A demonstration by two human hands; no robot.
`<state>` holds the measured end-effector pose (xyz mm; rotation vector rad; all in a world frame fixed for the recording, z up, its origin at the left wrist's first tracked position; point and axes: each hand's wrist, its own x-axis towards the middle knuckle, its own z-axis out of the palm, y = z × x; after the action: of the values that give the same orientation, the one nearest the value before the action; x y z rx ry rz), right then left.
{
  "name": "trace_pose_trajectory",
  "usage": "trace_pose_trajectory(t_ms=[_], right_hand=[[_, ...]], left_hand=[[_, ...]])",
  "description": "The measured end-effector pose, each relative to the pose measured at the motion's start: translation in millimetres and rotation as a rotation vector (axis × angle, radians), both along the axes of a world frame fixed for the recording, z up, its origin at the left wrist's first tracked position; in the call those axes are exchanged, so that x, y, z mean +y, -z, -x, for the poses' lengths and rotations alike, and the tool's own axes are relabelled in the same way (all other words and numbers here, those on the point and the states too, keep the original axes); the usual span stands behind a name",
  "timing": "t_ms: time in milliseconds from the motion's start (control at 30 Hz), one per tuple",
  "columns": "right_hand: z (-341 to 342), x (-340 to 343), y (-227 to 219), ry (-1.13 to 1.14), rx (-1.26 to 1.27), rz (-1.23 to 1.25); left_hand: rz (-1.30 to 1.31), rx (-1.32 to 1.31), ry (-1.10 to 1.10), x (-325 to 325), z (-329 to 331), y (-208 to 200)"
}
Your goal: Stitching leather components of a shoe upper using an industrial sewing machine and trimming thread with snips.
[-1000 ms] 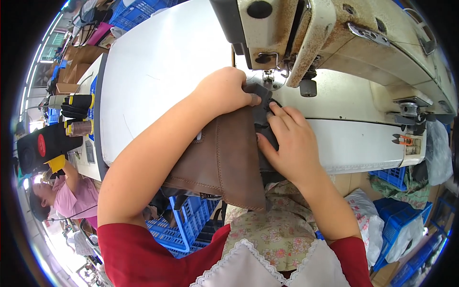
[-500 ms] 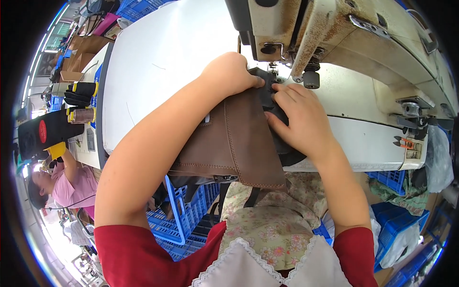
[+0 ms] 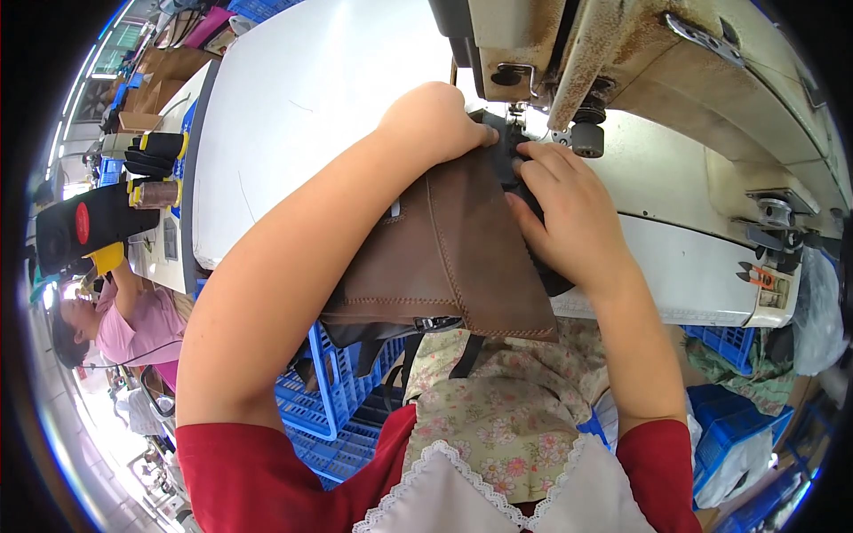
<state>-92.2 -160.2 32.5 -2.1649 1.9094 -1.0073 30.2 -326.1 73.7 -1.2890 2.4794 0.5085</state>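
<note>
A brown leather-like bag piece with stitched seams drapes over the front edge of the sewing machine bed. Its black fabric part runs up to the needle and presser foot. My left hand is closed on the work at its upper left, thumb close to the foot; most of those fingers are hidden. On the other side my right hand grips the black fabric, fingertips bent onto it just below the foot, thumb lower down. The piece's lower edge hangs above my lap.
The sewing machine head overhangs both hands. Orange-handled thread snips rest at the bed's right end. Thread spools stand on a neighbouring table, where another person sits. Blue baskets stand below the table.
The brown piece has shifted slightly right in the picture, and its lower edge sits a little higher. Both hands keep their hold close to the presser foot.
</note>
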Motion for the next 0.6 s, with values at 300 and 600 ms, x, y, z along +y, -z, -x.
trace_pose_trajectory(t_ms=[300,600], right_hand=[[-2,6,8,0.011,-0.023,0.027],[-5,7,6,0.049,-0.018,0.016]], left_hand=[[0.077,0.096,0.194,-9,-4,15],[-0.053,0.377,0.22,-20,-11,29]])
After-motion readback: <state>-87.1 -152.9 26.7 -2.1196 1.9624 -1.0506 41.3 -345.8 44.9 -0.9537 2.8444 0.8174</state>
